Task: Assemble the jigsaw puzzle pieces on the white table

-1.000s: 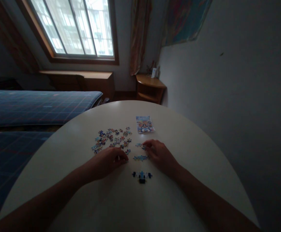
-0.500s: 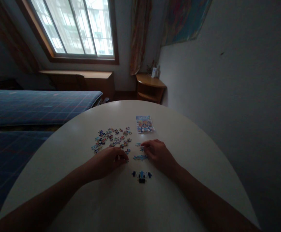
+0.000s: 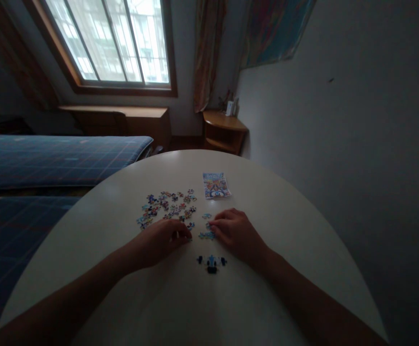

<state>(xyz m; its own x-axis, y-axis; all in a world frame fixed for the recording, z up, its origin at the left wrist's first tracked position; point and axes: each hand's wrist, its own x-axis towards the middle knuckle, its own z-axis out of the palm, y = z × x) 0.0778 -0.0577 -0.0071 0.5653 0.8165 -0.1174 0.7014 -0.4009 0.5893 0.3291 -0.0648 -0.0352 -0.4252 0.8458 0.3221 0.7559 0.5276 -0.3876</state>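
Observation:
My right hand (image 3: 235,234) pinches a small light-blue puzzle piece (image 3: 208,224) at its fingertips, just above a short joined strip of blue pieces (image 3: 205,236). Part of that strip lies hidden under the fingers. Another light-blue piece (image 3: 206,216) rests a little farther off. On the left, my left hand (image 3: 166,240) is curled low over the table, a sliver of a puzzle piece (image 3: 190,239) showing at its fingertips. Beyond it spreads a loose pile of puzzle pieces (image 3: 164,205). Nearer me sits a joined cluster of blue, white and black pieces (image 3: 212,262).
A printed picture sheet or packet (image 3: 216,185) lies past my right hand on the round white table (image 3: 267,192). A bed with a plaid cover (image 3: 57,161) stands to the left. Behind the table are a corner shelf (image 3: 225,121) and a window (image 3: 111,43).
My right fingertips have moved slightly left and nearer me, from beside the far light-blue piece to the piece above the strip. My left hand has barely moved.

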